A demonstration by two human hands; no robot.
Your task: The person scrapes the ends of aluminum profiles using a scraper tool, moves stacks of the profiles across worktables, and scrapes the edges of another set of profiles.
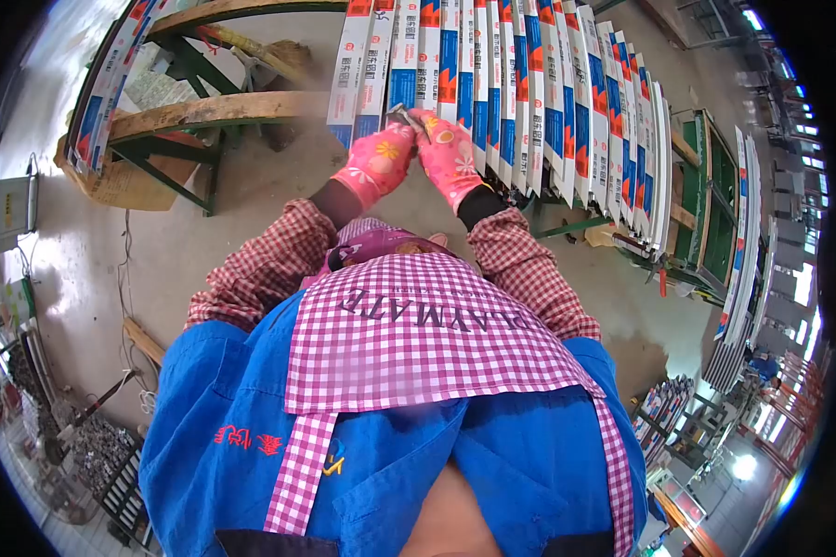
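1. Small metal piece [400, 113]: at the fingertips, over the near ends of the wrapped strips [481, 88].
2. Hands: right [448, 156] closed on it; left [378, 165] curled beside it, grip hidden, can't tell.
3. Edges: strips run away from the hands and off to the right, near ends uneven.
4. Room: wooden beam [215, 113] left of the hands; bare floor [251, 190] nearer, below it.

Pink floral gloves [450, 160]; apron [418, 325] checked, seemingly magenta and white.
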